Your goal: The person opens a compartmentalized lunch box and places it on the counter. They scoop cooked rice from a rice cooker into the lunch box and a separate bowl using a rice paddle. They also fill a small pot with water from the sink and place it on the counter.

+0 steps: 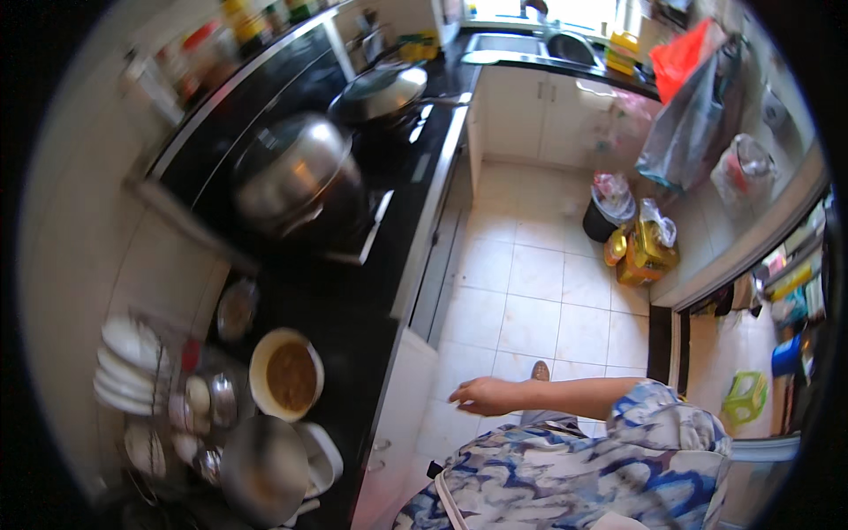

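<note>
My right hand (487, 396) hangs in the air over the tiled floor, in front of my patterned top. Its fingers are loosely bent and a little apart, with nothing in them. My left hand is out of view. To the left, on the black countertop (358, 338), stands a cream bowl (255, 377) of brown soup or sauce. Just nearer is a blurred grey metal pan or bowl (238, 457), partly over a white rectangular dish (324, 457). A small jar or bowl (237, 308) sits farther back by the wall.
A large lidded steel pot (298, 172) and a lidded wok (381, 96) stand on the stove. White plates (126, 391) fill a rack by the wall. A bin (601, 215) and yellow oil containers (646, 255) line the floor's right side. The sink (507, 45) is far ahead.
</note>
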Demonstrator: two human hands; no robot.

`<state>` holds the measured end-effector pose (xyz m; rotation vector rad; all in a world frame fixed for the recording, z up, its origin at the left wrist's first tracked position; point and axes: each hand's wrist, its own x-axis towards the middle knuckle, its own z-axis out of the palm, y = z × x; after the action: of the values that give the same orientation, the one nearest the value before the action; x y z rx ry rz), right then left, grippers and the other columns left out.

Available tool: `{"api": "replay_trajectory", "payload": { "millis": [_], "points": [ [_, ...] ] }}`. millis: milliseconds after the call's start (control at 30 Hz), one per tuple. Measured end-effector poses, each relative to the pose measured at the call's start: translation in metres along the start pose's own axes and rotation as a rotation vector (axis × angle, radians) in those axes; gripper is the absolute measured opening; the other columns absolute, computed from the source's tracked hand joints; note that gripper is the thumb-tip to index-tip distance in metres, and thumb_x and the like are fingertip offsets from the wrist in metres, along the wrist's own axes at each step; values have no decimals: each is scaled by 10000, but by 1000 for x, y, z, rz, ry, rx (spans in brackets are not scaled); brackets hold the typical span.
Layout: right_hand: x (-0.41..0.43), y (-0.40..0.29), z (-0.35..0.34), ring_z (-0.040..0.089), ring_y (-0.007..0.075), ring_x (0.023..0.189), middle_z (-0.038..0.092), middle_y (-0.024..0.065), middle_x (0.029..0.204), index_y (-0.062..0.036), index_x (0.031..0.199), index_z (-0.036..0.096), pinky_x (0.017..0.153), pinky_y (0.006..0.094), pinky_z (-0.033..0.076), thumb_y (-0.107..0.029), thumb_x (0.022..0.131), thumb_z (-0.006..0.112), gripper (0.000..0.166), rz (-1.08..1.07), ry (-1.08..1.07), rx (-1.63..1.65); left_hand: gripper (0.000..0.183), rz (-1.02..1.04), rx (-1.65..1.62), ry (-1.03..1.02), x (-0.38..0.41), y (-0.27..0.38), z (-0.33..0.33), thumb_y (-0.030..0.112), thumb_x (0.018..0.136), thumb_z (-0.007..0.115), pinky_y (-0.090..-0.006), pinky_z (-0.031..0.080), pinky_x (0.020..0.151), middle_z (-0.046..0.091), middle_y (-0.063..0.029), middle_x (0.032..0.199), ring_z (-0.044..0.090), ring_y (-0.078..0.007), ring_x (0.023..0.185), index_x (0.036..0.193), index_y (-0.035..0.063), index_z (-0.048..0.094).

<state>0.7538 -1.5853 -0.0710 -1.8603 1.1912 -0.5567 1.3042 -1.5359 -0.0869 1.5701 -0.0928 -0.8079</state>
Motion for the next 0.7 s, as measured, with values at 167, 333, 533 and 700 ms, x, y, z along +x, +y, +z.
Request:
{"api": "replay_trajectory", "payload": {
  "millis": [167, 333, 533, 700],
  "points": [
    [-70, 82, -113, 615, 338, 775, 650, 152, 818, -61, 956, 642, 694, 420, 496, -182, 862, 529, 191, 352, 282, -50, 343, -9, 379, -196, -90, -37, 157, 184, 915, 531, -290, 502, 800, 590, -165, 1090, 612, -221, 885, 1161, -54, 507],
    [-57, 117, -178, 591, 360, 751, 614, 157, 771, -43, 784, 575, 662, 458, 478, -210, 867, 510, 197, 53, 298, -30, 353, -53, 719, -388, -176, -82, 268, 201, 916, 530, -294, 509, 780, 591, -166, 1084, 619, -222, 864, 1166, -48, 505],
    [-57, 150, -274, 582, 340, 758, 593, 140, 813, -34, 786, 548, 654, 426, 478, -243, 887, 509, 235, 68, 327, -72, 364, -82, 1087, -729, -236, -144, 402, 220, 918, 529, -298, 517, 755, 593, -166, 1078, 628, -224, 839, 1171, -40, 502],
    [-107, 217, -326, 577, 342, 604, 586, 115, 625, -75, 716, 539, 554, 442, 453, -316, 871, 529, 287, 371, 498, -114, 374, -39, 1165, -1122, -267, -206, 537, 237, 919, 528, -302, 524, 735, 595, -166, 1072, 635, -226, 817, 1176, -34, 500]
  ]
}}
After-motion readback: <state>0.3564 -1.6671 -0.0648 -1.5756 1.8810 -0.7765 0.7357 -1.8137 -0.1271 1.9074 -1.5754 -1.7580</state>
